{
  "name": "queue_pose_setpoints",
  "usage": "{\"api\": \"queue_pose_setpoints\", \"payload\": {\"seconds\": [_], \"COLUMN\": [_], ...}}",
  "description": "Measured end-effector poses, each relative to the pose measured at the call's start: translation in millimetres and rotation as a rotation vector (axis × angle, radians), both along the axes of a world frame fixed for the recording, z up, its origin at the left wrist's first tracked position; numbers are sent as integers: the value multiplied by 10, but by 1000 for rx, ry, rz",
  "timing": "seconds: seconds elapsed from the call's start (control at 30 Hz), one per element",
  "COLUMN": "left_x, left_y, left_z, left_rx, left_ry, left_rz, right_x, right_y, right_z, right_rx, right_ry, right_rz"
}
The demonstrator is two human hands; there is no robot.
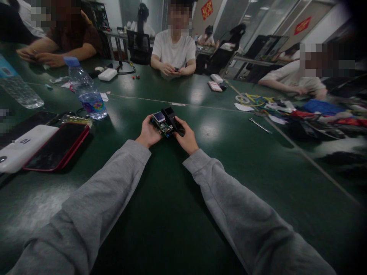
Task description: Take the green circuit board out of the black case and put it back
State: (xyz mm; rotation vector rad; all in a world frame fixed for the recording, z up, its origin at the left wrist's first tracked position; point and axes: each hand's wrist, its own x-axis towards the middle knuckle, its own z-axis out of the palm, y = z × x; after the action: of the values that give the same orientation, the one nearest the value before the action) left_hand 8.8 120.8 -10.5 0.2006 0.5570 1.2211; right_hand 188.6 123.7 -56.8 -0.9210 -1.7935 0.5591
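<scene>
My left hand is closed around the left edge of a circuit board that carries a small screen at its upper end. In my right hand is a black plastic case, gripped along its right side with the thumb near its lower end. Board and case are held side by side above the green table, close together or touching; I cannot tell which. My fingers underneath both pieces are mostly hidden.
To the left lie a red-edged phone and a white power bank, with a water bottle standing behind them. A wrench and a heap of cables are on the right. A person sits opposite.
</scene>
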Motion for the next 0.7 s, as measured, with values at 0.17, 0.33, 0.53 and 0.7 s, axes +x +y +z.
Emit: {"api": "queue_pose_setpoints", "payload": {"seconds": [0.17,0.33,0.53,0.7], "left_x": [-3,-8,-5,-2], "left_y": [13,16,10,24], "left_z": [-17,-23,-14,-23], "left_rx": [5,-4,3,8], "left_ry": [-8,0,-10,-8], "left_rz": [-9,-7,-4,-9], "right_x": [-1,-9,-16,-23], "right_y": [-16,-50,-47,-41], "right_z": [13,45,41,27], "right_rx": [7,-14,-17,4], "right_ry": [-13,-31,-38,-53], "right_rz": [-4,4,8,7]}}
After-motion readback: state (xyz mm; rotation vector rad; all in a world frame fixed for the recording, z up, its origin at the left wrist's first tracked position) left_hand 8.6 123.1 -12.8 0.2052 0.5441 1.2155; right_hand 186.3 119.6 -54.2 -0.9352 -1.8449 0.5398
